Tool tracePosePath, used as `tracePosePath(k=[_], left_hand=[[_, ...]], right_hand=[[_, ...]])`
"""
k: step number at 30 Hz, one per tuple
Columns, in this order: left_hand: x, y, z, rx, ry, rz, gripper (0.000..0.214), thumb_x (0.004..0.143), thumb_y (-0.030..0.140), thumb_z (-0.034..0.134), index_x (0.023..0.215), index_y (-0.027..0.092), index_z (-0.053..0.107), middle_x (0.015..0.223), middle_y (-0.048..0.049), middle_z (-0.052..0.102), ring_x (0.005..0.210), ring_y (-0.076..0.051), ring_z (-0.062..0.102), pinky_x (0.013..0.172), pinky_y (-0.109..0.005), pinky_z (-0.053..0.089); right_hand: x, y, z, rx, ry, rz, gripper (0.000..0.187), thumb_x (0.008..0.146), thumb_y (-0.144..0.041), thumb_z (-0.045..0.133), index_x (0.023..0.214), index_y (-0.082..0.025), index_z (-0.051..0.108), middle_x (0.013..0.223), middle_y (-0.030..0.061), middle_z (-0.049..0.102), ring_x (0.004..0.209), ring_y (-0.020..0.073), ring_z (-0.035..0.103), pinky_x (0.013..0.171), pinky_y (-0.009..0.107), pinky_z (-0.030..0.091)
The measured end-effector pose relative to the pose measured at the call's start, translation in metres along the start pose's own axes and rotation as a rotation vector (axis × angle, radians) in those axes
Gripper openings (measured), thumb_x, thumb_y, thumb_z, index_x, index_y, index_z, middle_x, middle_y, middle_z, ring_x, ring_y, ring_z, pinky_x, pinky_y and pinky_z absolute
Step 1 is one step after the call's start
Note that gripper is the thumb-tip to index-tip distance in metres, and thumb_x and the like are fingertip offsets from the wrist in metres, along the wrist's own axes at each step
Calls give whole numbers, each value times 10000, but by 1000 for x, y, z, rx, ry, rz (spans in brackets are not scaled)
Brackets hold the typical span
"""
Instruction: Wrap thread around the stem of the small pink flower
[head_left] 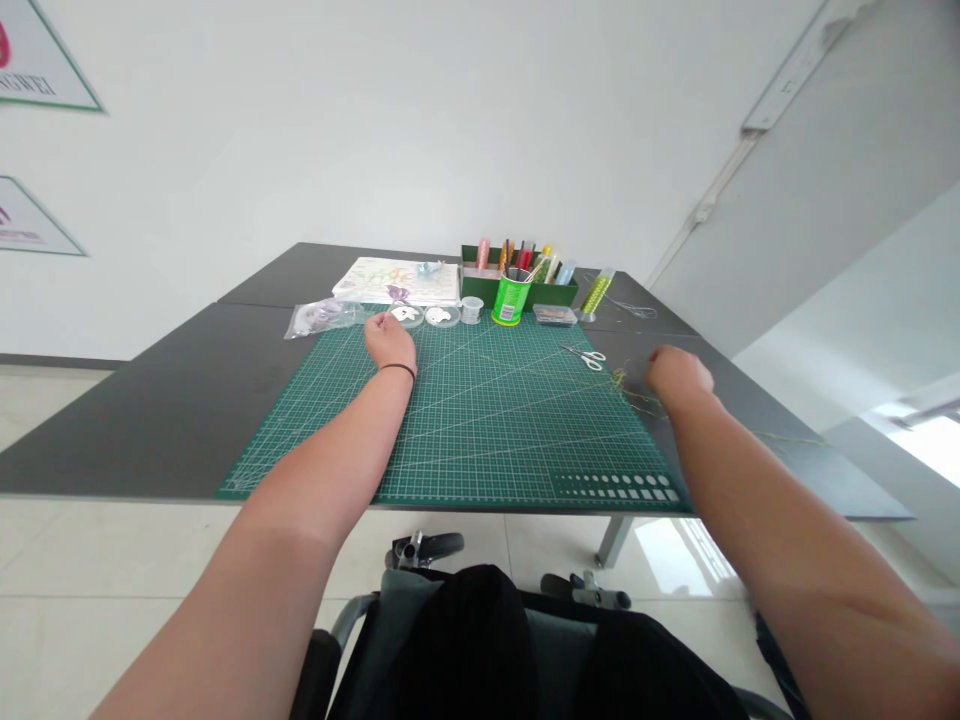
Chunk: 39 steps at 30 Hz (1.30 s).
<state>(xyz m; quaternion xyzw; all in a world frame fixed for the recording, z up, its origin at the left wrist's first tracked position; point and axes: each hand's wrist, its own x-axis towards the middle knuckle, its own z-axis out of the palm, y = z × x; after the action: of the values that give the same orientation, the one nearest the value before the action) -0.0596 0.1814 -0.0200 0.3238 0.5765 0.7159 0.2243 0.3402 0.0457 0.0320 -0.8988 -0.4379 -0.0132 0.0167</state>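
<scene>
My left hand [390, 341], with a dark band at the wrist, is closed over the far left part of the green cutting mat [480, 420]. Its fingertips are too small to show what they pinch. Just beyond it are a purple flower-like piece [398, 294] and a round clear dish [407, 316] with white pieces. My right hand [681, 377] is closed above the dark table, off the mat's right edge. Thin yellow-green strands [646, 402] lie beside and under it; whether the fingers hold any is hidden. White-handled scissors [587, 357] rest on the mat to its left.
Along the back stand a green tin [511, 299] with tools, a dark green box [484, 287] of colored tubes, a small clear tub [472, 310] and a tilted tube of green beads [598, 293]. White sheets [397, 280] and a plastic bag [324, 317] lie back left.
</scene>
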Motion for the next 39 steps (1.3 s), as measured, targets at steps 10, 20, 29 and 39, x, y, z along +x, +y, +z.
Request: tracePosePath(k=[10,20,29,39], left_hand=[[-4,5,-1,9,-8,14,88,867,223,514,875,157,571,897,-48,625,880,-165,608,876,-314,458],[-16,9,1,-12,-148,124,99,873,247,544,879,156,582,753,-5,589,706,-132,561,745,-273,451],[-46,16,-1,-58,-639,180,107,866,275,584,850,172,606,568,52,493,477,-86,386,512,-225,333],[-58,18,-3,-58,-762,235,108,857,280,585,870,176,611,637,28,602,582,-107,543,609,-241,454]], right_hand=[[-13,-35,-9,134,270,-344,452,743,-185,574,1184,-221,666,1382,148,491,1228,393,444,986,571,359],[-68,-132,13,566,88,-836,257,864,-305,549,1030,-165,686,1102,140,668,1064,259,600,991,436,433],[-104,-218,35,1502,-343,-690,530,778,-298,649,1278,-223,489,1429,95,501,1353,211,438,1147,418,325],[-113,-232,43,1835,-526,-570,361,682,-358,734,978,-211,586,1010,36,690,1059,175,615,1053,371,413]])
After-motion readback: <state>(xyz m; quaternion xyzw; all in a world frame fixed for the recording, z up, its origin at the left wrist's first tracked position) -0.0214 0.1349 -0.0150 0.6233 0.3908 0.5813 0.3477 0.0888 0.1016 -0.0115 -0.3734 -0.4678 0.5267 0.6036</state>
